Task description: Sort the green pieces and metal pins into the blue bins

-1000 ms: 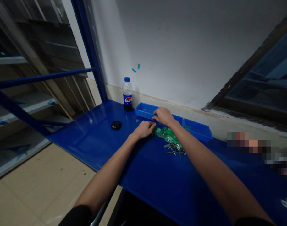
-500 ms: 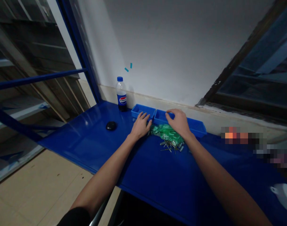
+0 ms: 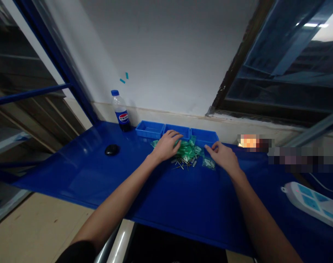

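My left hand (image 3: 167, 145) rests over the left part of a pile of green plastic bags (image 3: 186, 149), its fingers apart. Thin metal pins (image 3: 184, 162) stick out at the pile's front. My right hand (image 3: 223, 155) is to the right of the pile, thumb and index finger pinched together beside a small clear bag of light pieces (image 3: 208, 163). Whether the pinch holds that bag's edge is too small to make out. Three blue trays stand behind the pile: a left one (image 3: 150, 129), a middle one (image 3: 182, 132) and a right one (image 3: 204, 136).
A cola bottle (image 3: 122, 116) stands by the wall, with a black round object (image 3: 112, 149) in front of it on the blue table (image 3: 166, 204). A white power strip (image 3: 311, 202) lies at the right. Blurred-out items sit at the back right.
The view has turned right. My left hand has moved right onto the green bags. My right hand has moved from above the trays to the pile's right side, where a small clear bag now shows.
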